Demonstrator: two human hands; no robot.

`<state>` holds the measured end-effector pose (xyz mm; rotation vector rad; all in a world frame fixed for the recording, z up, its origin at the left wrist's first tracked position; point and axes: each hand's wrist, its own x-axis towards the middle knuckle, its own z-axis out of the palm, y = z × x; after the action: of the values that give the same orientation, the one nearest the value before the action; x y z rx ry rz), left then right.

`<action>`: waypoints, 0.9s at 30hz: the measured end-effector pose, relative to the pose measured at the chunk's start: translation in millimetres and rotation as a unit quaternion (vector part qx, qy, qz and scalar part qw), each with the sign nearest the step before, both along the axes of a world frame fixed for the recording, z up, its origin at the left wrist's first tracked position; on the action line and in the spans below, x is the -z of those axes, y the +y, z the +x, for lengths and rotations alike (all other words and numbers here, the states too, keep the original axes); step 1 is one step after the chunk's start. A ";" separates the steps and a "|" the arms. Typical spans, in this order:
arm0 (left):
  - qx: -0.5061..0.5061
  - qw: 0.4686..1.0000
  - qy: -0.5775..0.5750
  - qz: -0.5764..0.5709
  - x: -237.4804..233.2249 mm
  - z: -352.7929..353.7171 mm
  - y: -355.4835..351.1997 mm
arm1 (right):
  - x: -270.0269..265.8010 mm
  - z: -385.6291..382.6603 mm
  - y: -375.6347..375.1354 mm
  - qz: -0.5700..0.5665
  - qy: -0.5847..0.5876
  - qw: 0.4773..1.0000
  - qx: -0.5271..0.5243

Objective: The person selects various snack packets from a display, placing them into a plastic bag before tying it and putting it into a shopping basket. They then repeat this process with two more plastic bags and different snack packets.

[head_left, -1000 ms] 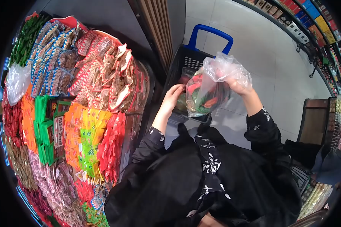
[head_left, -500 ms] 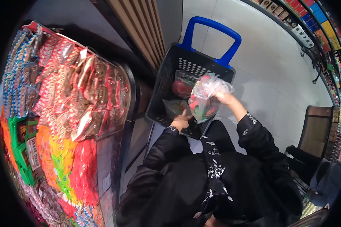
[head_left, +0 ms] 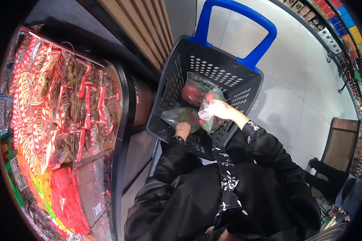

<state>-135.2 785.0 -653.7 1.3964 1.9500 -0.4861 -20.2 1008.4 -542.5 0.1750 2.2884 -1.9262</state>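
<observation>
My right hand (head_left: pixel 219 109) is closed around the gathered neck of a clear plastic bag (head_left: pixel 211 123) with red and green produce, perhaps peppers, inside the dark grey shopping basket (head_left: pixel 160 127). Lower left in the basket lies another clear plastic bag (head_left: pixel 176 116) with greenish contents. My left hand (head_left: pixel 183 129) is curled at its near edge, with the fingertips hidden against the plastic. Behind both is a third clear bag (head_left: pixel 194 93), holding something round and red.
The basket's blue handle (head_left: pixel 265 44) points away from me over the tiled floor (head_left: pixel 301 94). To the left stands a display of red-and-white snack packets (head_left: pixel 64 100). Stocked shelves (head_left: pixel 342 28) curve along the right. A person's dark-clothed leg (head_left: pixel 330 176) shows at lower right.
My right hand has lowered its bag into the basket, moving left and down. My left hand has shifted left, its fingers now curled at the greenish bag. The basket appears larger in view.
</observation>
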 end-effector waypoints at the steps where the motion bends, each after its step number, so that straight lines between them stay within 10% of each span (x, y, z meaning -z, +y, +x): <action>1: 0.003 1.000 0.006 0.027 -5.1 -2.2 -1.8 | 6.9 -1.1 -0.8 0.035 -0.006 0.999 -0.038; 5: 0.003 0.996 0.015 0.093 -47.2 -10.9 -7.4 | 58.5 16.0 -22.4 0.251 0.117 0.959 -0.058; 11: -0.008 0.987 0.014 0.162 -75.5 -8.6 -9.5 | 53.3 18.6 -43.3 0.290 -0.126 0.939 -0.135; 27: -0.085 0.987 0.020 0.136 -80.8 7.2 -38.5 | 49.9 50.0 -86.7 0.388 -0.187 0.893 -0.132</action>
<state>-127.9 746.5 -572.9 1.3743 2.2088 -0.1746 29.8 921.7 -592.3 0.2698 2.4879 -0.6913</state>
